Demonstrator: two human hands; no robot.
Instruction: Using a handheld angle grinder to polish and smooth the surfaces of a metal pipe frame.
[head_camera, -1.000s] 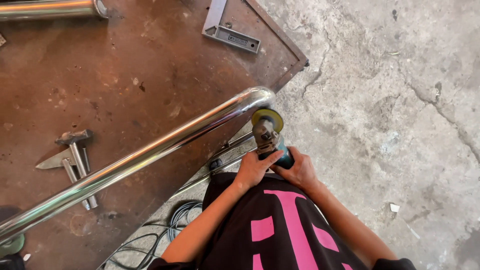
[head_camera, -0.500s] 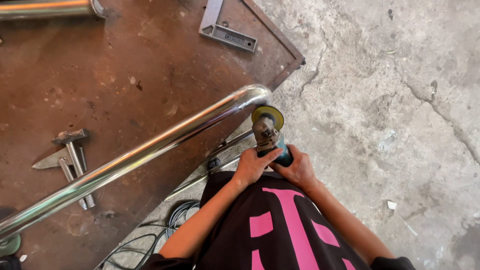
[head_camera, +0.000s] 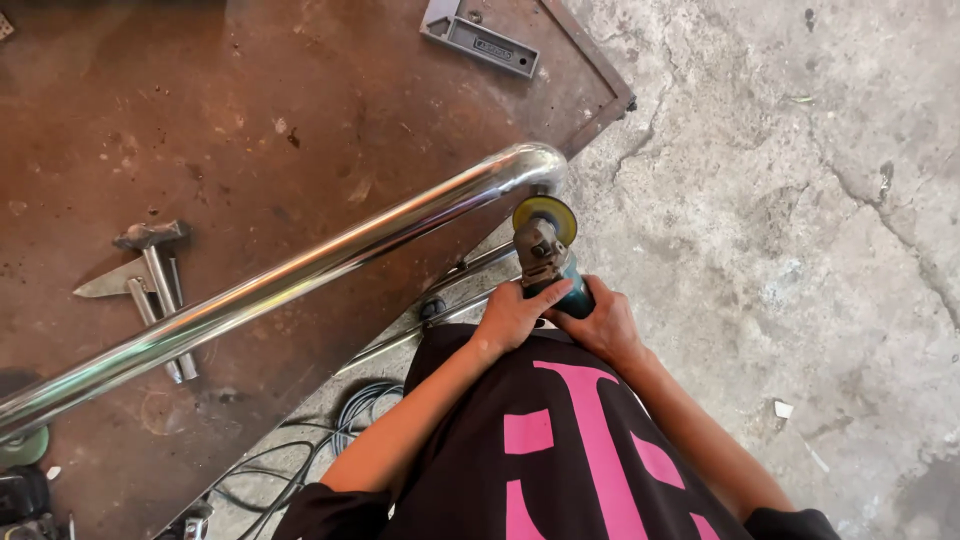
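Both hands clasp a teal angle grinder (head_camera: 553, 268): left hand (head_camera: 515, 315) and right hand (head_camera: 600, 322) side by side; its yellowish disc (head_camera: 545, 212) meets the polished steel tube (head_camera: 300, 275) at its bend, above the rusty worktop (head_camera: 250, 110); cracked concrete floor (head_camera: 800, 200) alongside.

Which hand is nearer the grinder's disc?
Left. The left hand grips the grinder just behind the disc; the right hand holds the teal body farther back.

The grinder (head_camera: 552, 268) body is mostly covered by both hands, so its switch can't be seen. The polished tube (head_camera: 280, 285) runs off the left edge. The grey bracket (head_camera: 478, 38) is cut by the top edge, and the green disc (head_camera: 22, 447) by the left.
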